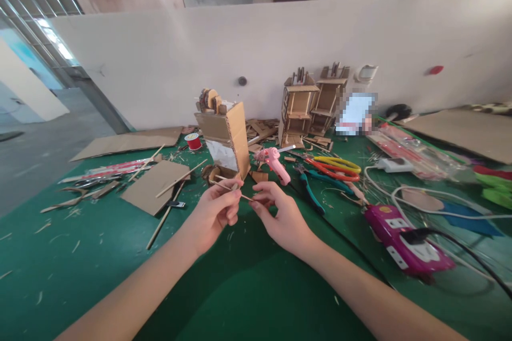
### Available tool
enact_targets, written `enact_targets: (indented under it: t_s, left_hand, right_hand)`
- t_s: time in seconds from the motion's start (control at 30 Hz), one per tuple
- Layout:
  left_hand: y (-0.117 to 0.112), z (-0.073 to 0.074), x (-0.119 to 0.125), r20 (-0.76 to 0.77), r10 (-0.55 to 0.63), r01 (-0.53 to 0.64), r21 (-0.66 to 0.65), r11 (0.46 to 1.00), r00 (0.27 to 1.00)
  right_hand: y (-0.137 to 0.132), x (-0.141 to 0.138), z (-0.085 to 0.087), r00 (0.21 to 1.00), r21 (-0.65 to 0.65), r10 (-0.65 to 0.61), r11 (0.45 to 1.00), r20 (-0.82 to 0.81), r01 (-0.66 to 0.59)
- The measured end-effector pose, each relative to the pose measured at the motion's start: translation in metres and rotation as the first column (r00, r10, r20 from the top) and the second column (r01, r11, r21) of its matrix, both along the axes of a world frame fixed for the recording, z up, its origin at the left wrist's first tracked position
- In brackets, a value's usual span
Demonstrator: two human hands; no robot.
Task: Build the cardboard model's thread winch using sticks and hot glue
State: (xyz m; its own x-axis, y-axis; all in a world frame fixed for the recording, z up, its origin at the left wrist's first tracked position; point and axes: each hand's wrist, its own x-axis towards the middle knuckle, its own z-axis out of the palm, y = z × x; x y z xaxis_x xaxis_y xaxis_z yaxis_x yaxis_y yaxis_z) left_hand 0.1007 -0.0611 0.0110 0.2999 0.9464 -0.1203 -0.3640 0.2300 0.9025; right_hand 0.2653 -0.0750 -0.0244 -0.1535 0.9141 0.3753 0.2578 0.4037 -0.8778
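A thin wooden stick (246,198) runs between my two hands above the green table. My left hand (216,212) is closed around it, thumb against the fingers. At its other end, the thumb and fingertips of my right hand (283,217) pinch the tip. Just beyond stands an upright cardboard box model (239,136) with round cardboard pieces on top and a white patch on its front. Small round cardboard pieces (211,173) lie at its foot, partly hidden by my left hand. A pink glue gun (276,164) rests behind my right hand.
Left lie a cardboard sheet (154,186), loose sticks and a red spool (193,142). Right are teal-handled pliers (312,192), orange-and-yellow-handled tools (336,166) and a purple power strip (404,242) with cables. Two cardboard towers (298,109) stand by the wall near a lit screen (355,112).
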Motion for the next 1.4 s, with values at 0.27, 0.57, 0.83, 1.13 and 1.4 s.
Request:
enact_targets:
  t_s: [0.27, 0.57, 0.83, 1.13, 1.4]
  left_hand:
    - [0.002, 0.0, 0.001, 0.016, 0.035, -0.037, 0.099, 0.994, 0.999]
    - [0.004, -0.009, 0.005, -0.018, 0.128, -0.123, 0.166, 0.978, 0.992]
    - [0.005, -0.011, -0.004, 0.048, -0.088, 0.083, 0.096, 0.992, 0.995]
    - [0.007, -0.002, -0.016, 0.22, -0.323, 0.337, -0.024, 0.941, 0.92]
    - [0.002, -0.007, -0.009, -0.024, -0.311, 0.311, 0.035, 0.95, 0.95]
  right_hand:
    - [0.0, 0.0, 0.001, 0.999, -0.021, 0.048, 0.999, -0.017, -0.049]
    - [0.0, -0.005, 0.002, 0.995, -0.007, 0.051, 0.999, -0.089, -0.051]
    - [-0.001, -0.004, -0.005, 0.999, 0.113, -0.03, 0.993, 0.033, 0.026]
    - [0.006, -0.005, -0.008, 0.995, 0.002, -0.04, 0.999, -0.096, 0.04]
    - [0.011, 0.003, 0.0, 0.914, -0.175, -0.028, 0.983, -0.405, -0.048]
